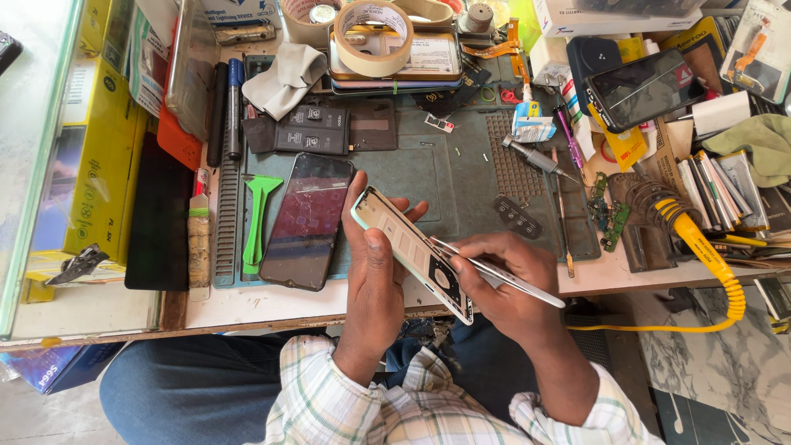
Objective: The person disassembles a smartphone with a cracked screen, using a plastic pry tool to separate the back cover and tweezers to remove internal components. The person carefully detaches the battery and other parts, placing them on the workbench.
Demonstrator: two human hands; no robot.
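Note:
My left hand grips a phone back housing with a pale mint rim, held tilted above the table's front edge, its inner side facing up. My right hand holds silver tweezers with the tips touching the housing near its camera cut-out. A dark phone screen with a cracked, reddish sheen lies flat on the grey-green work mat just left of my left hand.
A green plastic pry tool lies left of the screen. Two black batteries, a tape roll on stacked phones, a screwdriver, a yellow-cabled soldering iron and small circuit boards crowd the bench. Yellow boxes stand left.

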